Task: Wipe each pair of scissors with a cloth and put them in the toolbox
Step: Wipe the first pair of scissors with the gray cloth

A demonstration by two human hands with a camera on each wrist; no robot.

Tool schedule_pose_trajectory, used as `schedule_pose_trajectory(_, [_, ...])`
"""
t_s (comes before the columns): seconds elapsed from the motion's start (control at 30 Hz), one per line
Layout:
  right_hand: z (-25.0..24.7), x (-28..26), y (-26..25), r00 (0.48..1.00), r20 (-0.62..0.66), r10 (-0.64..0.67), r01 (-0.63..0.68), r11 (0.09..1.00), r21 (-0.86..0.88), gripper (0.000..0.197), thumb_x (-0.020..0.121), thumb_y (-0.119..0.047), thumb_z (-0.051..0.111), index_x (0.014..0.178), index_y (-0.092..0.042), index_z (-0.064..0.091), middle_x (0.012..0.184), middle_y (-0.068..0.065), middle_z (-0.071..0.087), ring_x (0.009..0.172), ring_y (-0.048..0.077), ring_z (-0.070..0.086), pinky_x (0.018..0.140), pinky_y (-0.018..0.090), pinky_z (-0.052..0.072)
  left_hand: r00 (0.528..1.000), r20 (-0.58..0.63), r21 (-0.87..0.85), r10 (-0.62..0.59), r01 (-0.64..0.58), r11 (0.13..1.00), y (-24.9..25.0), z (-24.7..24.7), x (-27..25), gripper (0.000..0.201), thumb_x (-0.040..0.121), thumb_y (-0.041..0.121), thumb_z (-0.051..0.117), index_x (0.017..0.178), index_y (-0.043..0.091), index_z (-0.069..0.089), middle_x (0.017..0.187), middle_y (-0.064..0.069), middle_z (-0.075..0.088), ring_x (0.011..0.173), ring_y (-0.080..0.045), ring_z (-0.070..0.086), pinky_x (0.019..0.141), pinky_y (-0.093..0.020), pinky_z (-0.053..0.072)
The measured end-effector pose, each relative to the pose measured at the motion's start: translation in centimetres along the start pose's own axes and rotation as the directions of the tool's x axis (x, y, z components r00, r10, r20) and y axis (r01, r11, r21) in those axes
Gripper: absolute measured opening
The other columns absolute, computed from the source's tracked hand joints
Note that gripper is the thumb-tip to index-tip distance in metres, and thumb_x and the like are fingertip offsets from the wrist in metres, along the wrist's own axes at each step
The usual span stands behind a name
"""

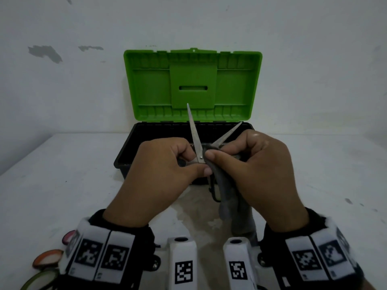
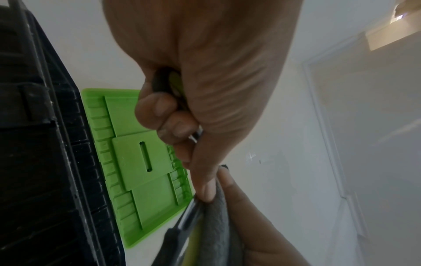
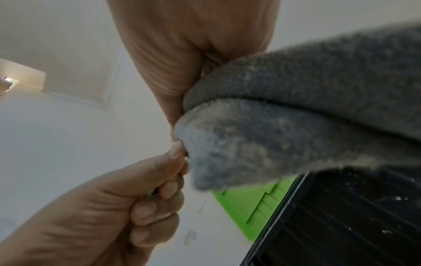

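A pair of steel scissors (image 1: 194, 132) is held with its blades spread wide, tips pointing up over the toolbox (image 1: 134, 143). My left hand (image 1: 167, 164) grips one dark handle (image 2: 164, 81) in its curled fingers, just left of the pivot. My right hand (image 1: 247, 162) pinches a grey cloth (image 1: 228, 197) round the right-hand blade near the pivot; the cloth (image 3: 284, 111) hangs down toward the table. The second handle (image 1: 213, 191) dangles below the hands. The toolbox is black with an upright green lid (image 1: 192, 84); what shows of its inside looks bare.
A white table (image 1: 62, 185) carries the toolbox against a white wall. At the lower left edge lie coloured scissor handles, pink (image 1: 69, 237), orange (image 1: 48, 256) and green (image 1: 39, 281), partly hidden behind my left wrist.
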State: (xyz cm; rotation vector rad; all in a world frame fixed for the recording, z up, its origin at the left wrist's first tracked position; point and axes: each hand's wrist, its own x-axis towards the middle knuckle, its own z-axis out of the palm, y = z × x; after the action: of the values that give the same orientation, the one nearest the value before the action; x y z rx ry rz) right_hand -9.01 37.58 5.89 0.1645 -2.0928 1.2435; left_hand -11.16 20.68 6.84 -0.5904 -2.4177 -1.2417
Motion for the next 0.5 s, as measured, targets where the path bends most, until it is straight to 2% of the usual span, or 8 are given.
schedule_pose_trajectory(0.1, [-0.6,0.4,0.3,0.997,-0.068,0.034,-0.034,0.999,0.006,0.026,0.07,-0.037,0.086,0.066,-0.019,0.069,0.063,-0.007,0.068,0.06,0.008,0.065,0.051,0.015,0.047,1.0,0.006,-0.014,0.01,-0.01,1.0,0.0,0.1,0.0,0.028,0.064,0.039,0.085,0.063,0.02,0.066,0.059,0.006,0.065,0.057,-0.01,0.059,0.049,-0.021,0.044])
schedule_pose_trajectory(0.13, [-0.7,0.5,0.4,0.996,-0.079,0.039,-0.039,0.999,0.003,0.026,0.07,-0.038,0.086,0.066,-0.019,0.069,0.062,-0.008,0.068,0.06,0.008,0.065,0.051,0.015,0.047,1.0,0.011,-0.014,0.01,-0.01,1.0,0.0,0.2,0.0,0.028,0.064,0.04,0.085,0.062,0.021,0.065,0.059,0.006,0.064,0.056,-0.009,0.059,0.049,-0.021,0.043])
schedule_pose_trajectory(0.2, [-0.7,0.3,0.4,0.998,-0.048,0.045,-0.045,0.999,0.012,0.026,0.07,-0.037,0.086,0.066,-0.019,0.069,0.063,-0.007,0.068,0.06,0.009,0.065,0.052,0.016,0.048,1.0,0.019,-0.019,0.005,-0.005,1.0,-0.1,0.1,-0.1,0.027,0.064,0.039,0.086,0.062,0.021,0.065,0.059,0.007,0.064,0.055,-0.006,0.057,0.049,-0.018,0.042])
schedule_pose_trajectory(0.3, [-0.4,0.2,0.0,0.999,0.007,0.048,-0.049,0.998,0.044,0.026,0.068,-0.036,0.087,0.064,-0.019,0.068,0.062,-0.004,0.069,0.057,0.009,0.065,0.051,0.019,0.049,1.0,0.019,-0.042,0.003,-0.002,0.999,-0.1,-0.1,0.0,0.025,0.064,0.037,0.086,0.063,0.02,0.067,0.06,0.006,0.066,0.056,-0.006,0.059,0.051,-0.023,0.046])
schedule_pose_trajectory(0.43, [-1.4,0.6,-0.2,0.991,-0.115,0.073,-0.066,0.996,0.06,0.026,0.07,-0.037,0.086,0.065,-0.018,0.069,0.062,-0.005,0.069,0.056,0.008,0.065,0.05,0.02,0.049,1.0,0.019,-0.065,0.017,-0.016,0.998,0.5,0.0,-0.4,0.028,0.065,0.039,0.085,0.063,0.02,0.065,0.061,0.004,0.065,0.057,-0.012,0.06,0.054,-0.031,0.049])
schedule_pose_trajectory(0.5, [-1.6,0.0,-0.4,0.991,-0.105,0.077,-0.072,0.996,0.054,0.027,0.071,-0.036,0.086,0.065,-0.017,0.068,0.062,-0.003,0.069,0.056,0.011,0.065,0.051,0.025,0.051,1.0,0.024,-0.072,0.018,-0.016,0.997,0.6,-0.1,-0.9,0.03,0.064,0.039,0.085,0.061,0.019,0.063,0.059,0.004,0.063,0.055,-0.011,0.057,0.051,-0.027,0.047])
